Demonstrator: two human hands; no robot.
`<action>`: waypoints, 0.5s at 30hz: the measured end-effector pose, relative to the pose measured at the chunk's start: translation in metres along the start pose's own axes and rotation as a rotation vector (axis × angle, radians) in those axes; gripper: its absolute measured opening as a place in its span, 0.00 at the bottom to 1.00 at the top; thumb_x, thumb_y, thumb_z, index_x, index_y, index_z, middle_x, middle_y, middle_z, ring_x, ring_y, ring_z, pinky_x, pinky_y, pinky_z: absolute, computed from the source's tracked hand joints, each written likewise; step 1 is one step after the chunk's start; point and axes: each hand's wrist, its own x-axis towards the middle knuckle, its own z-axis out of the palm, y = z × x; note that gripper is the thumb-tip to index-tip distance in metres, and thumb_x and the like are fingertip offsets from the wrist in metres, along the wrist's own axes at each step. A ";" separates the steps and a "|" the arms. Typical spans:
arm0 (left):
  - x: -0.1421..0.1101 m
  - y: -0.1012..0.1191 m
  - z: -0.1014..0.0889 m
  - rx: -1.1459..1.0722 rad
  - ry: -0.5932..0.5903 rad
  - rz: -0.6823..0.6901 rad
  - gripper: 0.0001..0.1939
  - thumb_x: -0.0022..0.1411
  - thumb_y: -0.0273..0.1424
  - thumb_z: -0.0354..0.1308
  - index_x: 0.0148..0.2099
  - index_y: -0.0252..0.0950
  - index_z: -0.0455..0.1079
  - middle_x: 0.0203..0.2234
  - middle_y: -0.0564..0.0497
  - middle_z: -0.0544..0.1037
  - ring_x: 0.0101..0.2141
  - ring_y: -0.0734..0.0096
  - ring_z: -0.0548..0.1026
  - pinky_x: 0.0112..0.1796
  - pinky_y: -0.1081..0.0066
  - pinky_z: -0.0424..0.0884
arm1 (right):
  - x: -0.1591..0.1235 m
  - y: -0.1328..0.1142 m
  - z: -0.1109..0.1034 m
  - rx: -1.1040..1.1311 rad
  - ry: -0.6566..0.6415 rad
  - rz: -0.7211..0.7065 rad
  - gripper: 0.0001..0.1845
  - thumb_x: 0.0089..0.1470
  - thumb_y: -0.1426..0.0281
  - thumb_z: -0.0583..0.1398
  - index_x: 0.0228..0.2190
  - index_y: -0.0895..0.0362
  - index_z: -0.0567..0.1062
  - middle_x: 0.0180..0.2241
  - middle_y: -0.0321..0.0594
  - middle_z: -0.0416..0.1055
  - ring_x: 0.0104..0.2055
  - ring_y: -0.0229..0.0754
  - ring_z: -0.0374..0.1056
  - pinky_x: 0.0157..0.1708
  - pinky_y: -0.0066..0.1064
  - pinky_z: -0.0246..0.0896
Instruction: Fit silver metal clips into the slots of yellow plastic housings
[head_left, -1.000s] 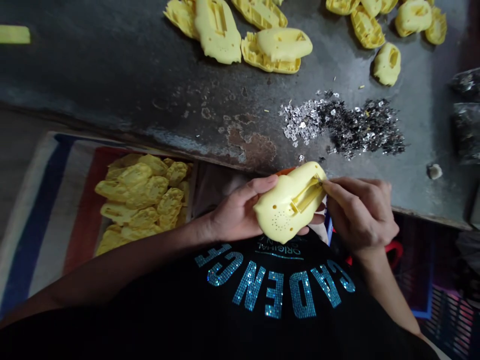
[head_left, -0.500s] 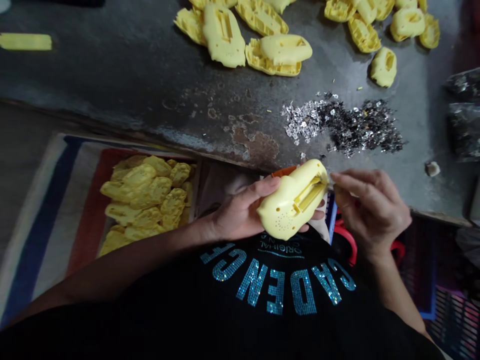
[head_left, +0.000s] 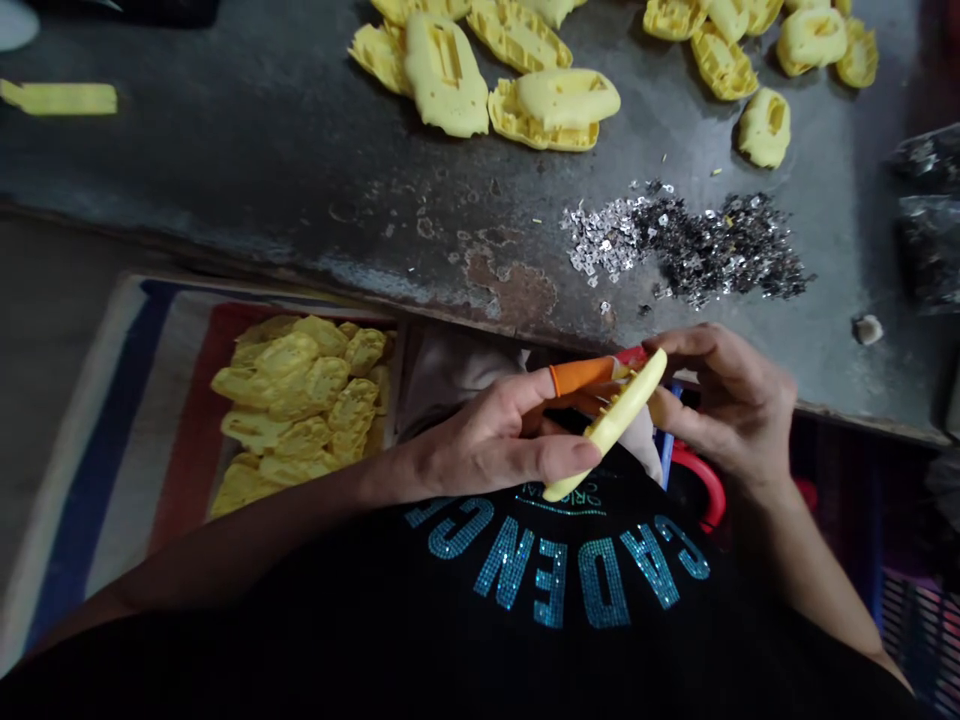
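Observation:
Between my two hands a yellow plastic shell half (head_left: 616, 418) is tilted nearly edge-on, its ribbed inner side facing left. My left hand (head_left: 487, 440) grips it, the thumb pressed near its lower end and the other fingers behind it. An orange finger cot (head_left: 581, 377) covers one left finger, and a red covering (head_left: 631, 355) shows at a fingertip beside it. My right hand (head_left: 731, 400) has its thumb and index finger around the shell's upper end. Whether a small metal part sits in the shell cannot be seen.
A heap of small metal contact plates (head_left: 697, 250) lies on the grey worktable (head_left: 262, 180). More yellow shells (head_left: 555, 105) lie along the far side. At lower left, a box holds piled yellow shells (head_left: 292, 400). Clear bags of metal parts (head_left: 930, 250) sit at right.
The shell has turned from showing its smooth slotted outer face to nearly edge-on. My right hand first drew back from the slot, then returned to the shell's upper end.

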 end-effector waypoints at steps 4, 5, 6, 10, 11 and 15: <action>0.002 -0.001 0.002 -0.020 0.010 -0.034 0.35 0.73 0.45 0.72 0.78 0.46 0.74 0.42 0.47 0.87 0.30 0.69 0.78 0.31 0.73 0.72 | -0.007 0.007 0.002 -0.001 0.041 -0.017 0.15 0.63 0.69 0.74 0.51 0.47 0.84 0.44 0.39 0.85 0.41 0.46 0.81 0.42 0.40 0.81; 0.003 -0.001 0.002 -0.023 0.020 -0.027 0.35 0.73 0.44 0.73 0.77 0.46 0.75 0.48 0.45 0.88 0.32 0.69 0.80 0.32 0.73 0.73 | -0.008 0.009 0.002 0.013 0.045 -0.014 0.16 0.63 0.69 0.74 0.52 0.47 0.84 0.44 0.39 0.85 0.41 0.46 0.81 0.42 0.40 0.80; 0.004 0.000 0.002 -0.016 0.026 -0.010 0.33 0.72 0.44 0.73 0.76 0.46 0.76 0.54 0.44 0.87 0.35 0.68 0.82 0.33 0.73 0.75 | -0.008 0.011 0.002 0.030 0.052 -0.011 0.17 0.63 0.70 0.74 0.52 0.47 0.84 0.43 0.39 0.85 0.41 0.46 0.81 0.42 0.39 0.80; 0.003 0.010 -0.007 0.112 -0.063 0.106 0.32 0.79 0.48 0.65 0.78 0.47 0.73 0.65 0.42 0.84 0.58 0.52 0.85 0.53 0.64 0.81 | -0.006 0.012 0.010 0.225 0.062 0.123 0.13 0.62 0.69 0.74 0.49 0.49 0.85 0.40 0.37 0.84 0.39 0.42 0.81 0.40 0.35 0.79; 0.000 0.013 -0.011 0.176 -0.048 0.134 0.31 0.81 0.48 0.62 0.79 0.46 0.73 0.66 0.42 0.84 0.63 0.48 0.83 0.59 0.61 0.80 | -0.005 0.011 0.015 0.325 0.061 0.208 0.12 0.62 0.66 0.75 0.47 0.49 0.85 0.38 0.37 0.84 0.38 0.41 0.81 0.39 0.34 0.79; -0.012 0.018 -0.030 0.302 0.231 0.180 0.33 0.65 0.32 0.78 0.71 0.47 0.81 0.75 0.47 0.76 0.78 0.37 0.65 0.73 0.53 0.70 | -0.001 0.004 0.048 0.722 -0.019 0.551 0.18 0.55 0.57 0.80 0.41 0.51 0.84 0.33 0.34 0.84 0.31 0.37 0.78 0.31 0.28 0.77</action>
